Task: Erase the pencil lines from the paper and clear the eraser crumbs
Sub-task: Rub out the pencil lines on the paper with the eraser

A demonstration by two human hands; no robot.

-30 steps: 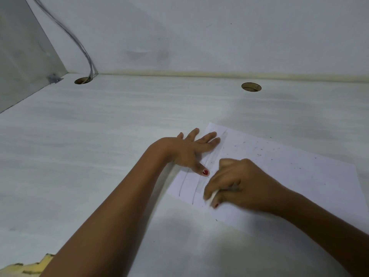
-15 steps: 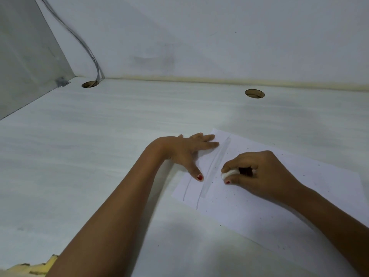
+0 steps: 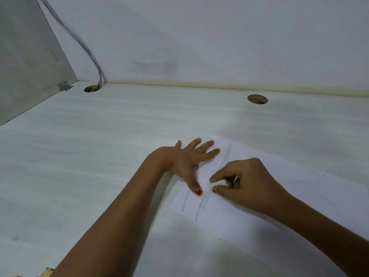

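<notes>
The job looks partly done, by my reading. The paper (image 3: 269, 212) lies flat on the pale surface (image 3: 99, 160), and most of its middle and right part shows no pencil line. Only dark eraser crumbs (image 3: 249, 156) lie there, with a few just off the paper's edges. At the paper's left end two pencil lines (image 3: 185, 200) are plainly left, running from the near edge toward the far edge. The right one of them passes into a pale grey band that reaches the paper's far edge. Whether that band is a half-rubbed stroke or a smear I cannot tell. So what is left seems to be these lines and then all of the crumb clearing, which has not begun as far as the spread of specks shows. The left hand (image 3: 187, 158) lies flat on the paper's far left corner. Its fingers (image 3: 207, 148) are straight and spread wide, some over the paper's edge and onto the surface beside it. The thumb is stretched toward the near edge, with its tip between the two lines. It holds nothing and appears to pin the sheet down. The right hand (image 3: 247, 182) rests on the paper just right of the grey band, curled into a loose fist. Its thumb and fingers pinch a small white eraser (image 3: 217, 183), whose tip points left and touches the paper beside the band.
</notes>
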